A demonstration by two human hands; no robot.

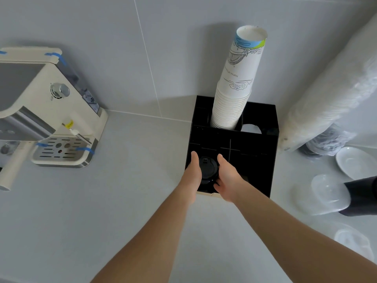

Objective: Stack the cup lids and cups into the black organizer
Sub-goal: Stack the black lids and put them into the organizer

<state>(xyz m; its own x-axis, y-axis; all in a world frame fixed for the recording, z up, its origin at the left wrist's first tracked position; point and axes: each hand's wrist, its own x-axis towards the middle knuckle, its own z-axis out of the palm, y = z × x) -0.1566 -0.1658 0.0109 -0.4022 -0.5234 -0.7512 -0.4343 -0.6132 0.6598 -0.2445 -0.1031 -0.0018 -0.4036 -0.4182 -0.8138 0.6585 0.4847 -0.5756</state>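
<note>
The black organizer [255,160] stands on the counter against the tiled wall. A tall stack of white paper cups [234,94] rises upside down from its back-left slot. Over its front-left compartment, my left hand [192,172] and my right hand [227,177] press from both sides on a stack of black cup lids [207,170]. The lowest part of the lid stack is hidden between my palms and the dark compartment.
A cream espresso machine [51,111] fills the counter's left side. At right lean a long plastic-wrapped sleeve of white lids [330,99], with a white saucer [355,162], clear lids [328,193] and a black stack [361,198] nearby.
</note>
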